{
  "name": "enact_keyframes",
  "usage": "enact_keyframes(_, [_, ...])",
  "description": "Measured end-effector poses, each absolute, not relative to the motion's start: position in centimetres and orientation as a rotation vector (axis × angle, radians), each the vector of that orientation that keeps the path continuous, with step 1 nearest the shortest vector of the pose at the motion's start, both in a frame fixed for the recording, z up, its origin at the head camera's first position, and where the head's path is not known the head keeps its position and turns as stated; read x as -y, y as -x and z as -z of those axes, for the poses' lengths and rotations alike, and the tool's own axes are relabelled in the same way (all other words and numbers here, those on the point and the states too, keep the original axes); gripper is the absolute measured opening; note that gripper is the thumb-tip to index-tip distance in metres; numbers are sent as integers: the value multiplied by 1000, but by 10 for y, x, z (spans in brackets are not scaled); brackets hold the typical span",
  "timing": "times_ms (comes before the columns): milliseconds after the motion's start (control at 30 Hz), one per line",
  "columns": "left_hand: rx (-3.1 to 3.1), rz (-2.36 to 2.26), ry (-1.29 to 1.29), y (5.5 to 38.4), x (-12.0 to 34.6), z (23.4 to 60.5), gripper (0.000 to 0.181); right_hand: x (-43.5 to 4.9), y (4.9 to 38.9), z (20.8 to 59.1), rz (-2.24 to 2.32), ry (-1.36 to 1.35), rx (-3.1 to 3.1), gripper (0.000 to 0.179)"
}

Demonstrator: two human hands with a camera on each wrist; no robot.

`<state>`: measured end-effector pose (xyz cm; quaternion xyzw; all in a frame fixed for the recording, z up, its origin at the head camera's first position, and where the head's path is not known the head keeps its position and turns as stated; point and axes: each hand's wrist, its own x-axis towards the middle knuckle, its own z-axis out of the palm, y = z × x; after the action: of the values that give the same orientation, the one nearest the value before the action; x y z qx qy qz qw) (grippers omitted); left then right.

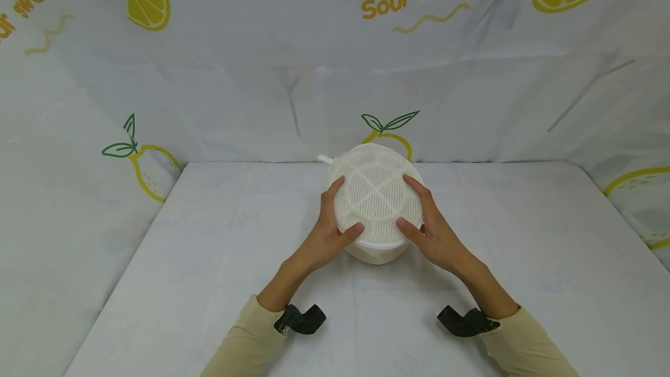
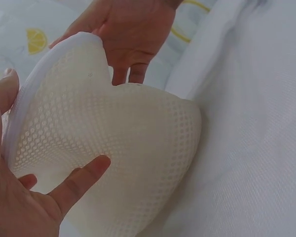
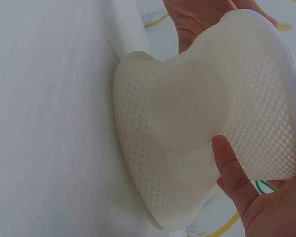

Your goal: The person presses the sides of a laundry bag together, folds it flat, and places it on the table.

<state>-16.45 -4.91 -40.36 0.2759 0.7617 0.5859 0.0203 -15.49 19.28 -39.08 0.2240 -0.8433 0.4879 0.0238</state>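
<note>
A round, cream mesh laundry bag (image 1: 377, 194) with a white rim stands at the middle of the table, its circular mesh end tilted up towards me. My left hand (image 1: 331, 230) grips its left side and my right hand (image 1: 435, 236) its right side. Both thumbs lie on the near edge of the round end, with fingers spread along the sides. In the left wrist view, the side of the bag (image 2: 143, 128) is dented inward and its lower end touches the cloth. The right wrist view also shows the soft wall of the bag (image 3: 187, 108) creased. Its contents cannot be made out.
A white cloth covers the table (image 1: 235, 249). Behind it hangs a white sheet (image 1: 235, 92) printed with lemons and lettering. A small white tab (image 1: 325, 159) sticks out at the bag's far left. Black wrist mounts (image 1: 309, 320) sit by both sleeves.
</note>
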Motion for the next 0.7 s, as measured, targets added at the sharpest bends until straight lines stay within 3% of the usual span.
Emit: enact_keyframes(700, [-2383, -1785, -888, 167, 49, 413, 94, -192, 158, 400, -1613, -725, 2578, 74])
